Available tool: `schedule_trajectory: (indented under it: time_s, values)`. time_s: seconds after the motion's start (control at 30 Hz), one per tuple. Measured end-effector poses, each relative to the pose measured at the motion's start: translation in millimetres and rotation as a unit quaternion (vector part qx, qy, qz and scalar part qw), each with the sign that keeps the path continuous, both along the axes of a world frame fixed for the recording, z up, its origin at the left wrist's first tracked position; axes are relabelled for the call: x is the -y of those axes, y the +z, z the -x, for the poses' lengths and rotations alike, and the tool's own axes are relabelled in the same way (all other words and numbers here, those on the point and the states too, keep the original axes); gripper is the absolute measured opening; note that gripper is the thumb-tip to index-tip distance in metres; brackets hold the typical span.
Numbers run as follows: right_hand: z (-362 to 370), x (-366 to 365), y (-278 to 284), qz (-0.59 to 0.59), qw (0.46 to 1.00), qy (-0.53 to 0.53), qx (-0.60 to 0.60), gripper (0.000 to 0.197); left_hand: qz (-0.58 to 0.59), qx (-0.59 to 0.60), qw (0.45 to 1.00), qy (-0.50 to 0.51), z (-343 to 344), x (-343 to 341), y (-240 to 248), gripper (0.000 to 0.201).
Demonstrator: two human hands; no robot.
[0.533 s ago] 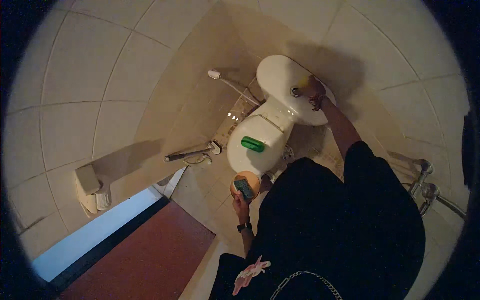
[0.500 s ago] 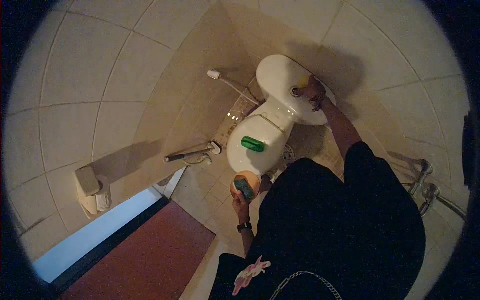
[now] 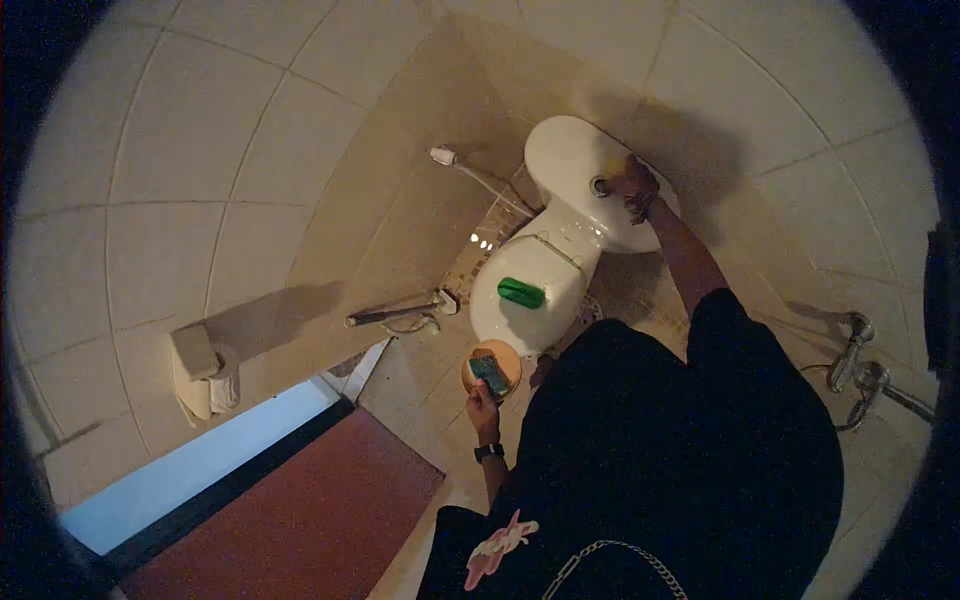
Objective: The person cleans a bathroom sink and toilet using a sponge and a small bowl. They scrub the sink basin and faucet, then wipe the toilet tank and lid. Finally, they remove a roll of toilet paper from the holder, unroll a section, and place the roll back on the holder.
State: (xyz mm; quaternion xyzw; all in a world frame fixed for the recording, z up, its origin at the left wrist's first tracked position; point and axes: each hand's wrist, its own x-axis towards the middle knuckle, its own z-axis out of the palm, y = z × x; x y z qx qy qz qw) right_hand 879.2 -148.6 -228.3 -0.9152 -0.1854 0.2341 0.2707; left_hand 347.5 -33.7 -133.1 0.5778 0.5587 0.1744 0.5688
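Observation:
My left hand (image 3: 482, 408) is closed on a round orange bowl (image 3: 506, 353), its thumb on a dark green scouring pad (image 3: 488, 374) that lies over the bowl. Reaching forward, my right hand (image 3: 636, 186) presses something yellow, apparently a sponge (image 3: 617, 168), on the white cistern lid (image 3: 560, 150), beside the round flush button (image 3: 599, 186). Its fingers curl over the yellow piece and mostly hide it. A green object (image 3: 521, 293), perhaps a bottle or container lying flat, rests on the closed toilet lid (image 3: 500, 322) between my hands.
On the left wall hang a bidet sprayer (image 3: 443, 156) with its hose, a toilet brush-like rod (image 3: 390, 313) and a paper holder (image 3: 195, 350). A red-brown mat (image 3: 290, 500) lies beyond the doorway at lower left. Metal taps (image 3: 850, 350) stick out at right.
The view has shifted slightly, so the toilet sits a little further right. My right hand has shifted slightly on the cistern lid; my left still holds the bowl and pad.

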Motion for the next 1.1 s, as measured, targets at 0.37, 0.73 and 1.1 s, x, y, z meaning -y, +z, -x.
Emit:
schedule_trajectory:
  time_s: [0.37,0.73,1.1]
  values:
    - [-38.7,-90.4,65.4,-0.075,0.89,0.207,0.4,0.037,0.01,-0.074,0.995,0.062,44.5,21.9,21.3,0.042]
    - [66.7,-37.8,12.1,0.005,0.857,0.302,0.416,0.046,-0.009,-0.051,0.995,0.086,65.7,44.5,16.9,0.042]
    - [111.2,167.6,58.1,0.202,0.898,0.284,0.27,0.058,0.027,0.005,1.0,-0.004,40.1,16.4,-23.2,0.039]
